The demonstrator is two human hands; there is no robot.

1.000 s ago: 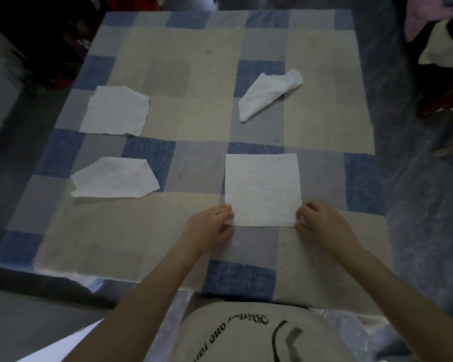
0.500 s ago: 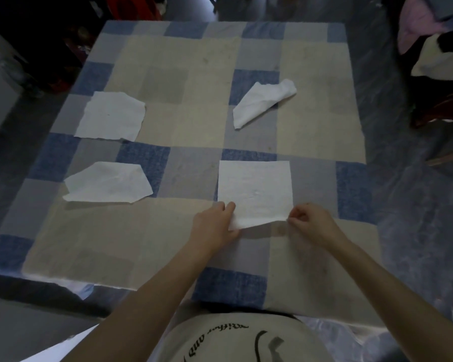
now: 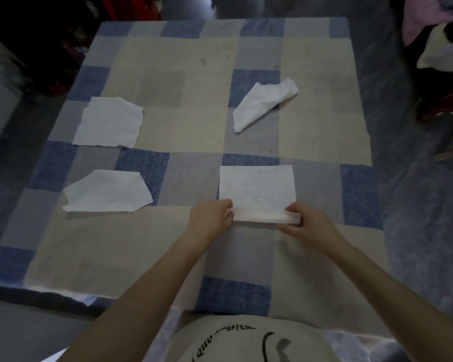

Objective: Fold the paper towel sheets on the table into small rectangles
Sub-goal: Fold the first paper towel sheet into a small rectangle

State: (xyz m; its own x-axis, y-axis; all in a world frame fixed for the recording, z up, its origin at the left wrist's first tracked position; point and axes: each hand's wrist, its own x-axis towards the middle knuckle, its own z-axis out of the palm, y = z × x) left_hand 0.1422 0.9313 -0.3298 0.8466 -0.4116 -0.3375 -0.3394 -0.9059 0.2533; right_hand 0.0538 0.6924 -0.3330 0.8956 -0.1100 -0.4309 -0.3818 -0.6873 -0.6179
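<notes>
A checked blue, grey and cream cloth covers the surface (image 3: 168, 244). Just past centre toward 5 o'clock lies a white paper towel sheet (image 3: 256, 186), its near edge lifted and rolled over. The left hand (image 3: 209, 218) pinches that edge's left end, fingers clamped on it; the right hand (image 3: 309, 226) pinches the right end likewise. Three other sheets lie well apart: a flat one (image 3: 109, 122) at 10 o'clock, an angled one (image 3: 107, 192) at 9 o'clock, a crumpled one (image 3: 264, 101) at 1 o'clock.
</notes>
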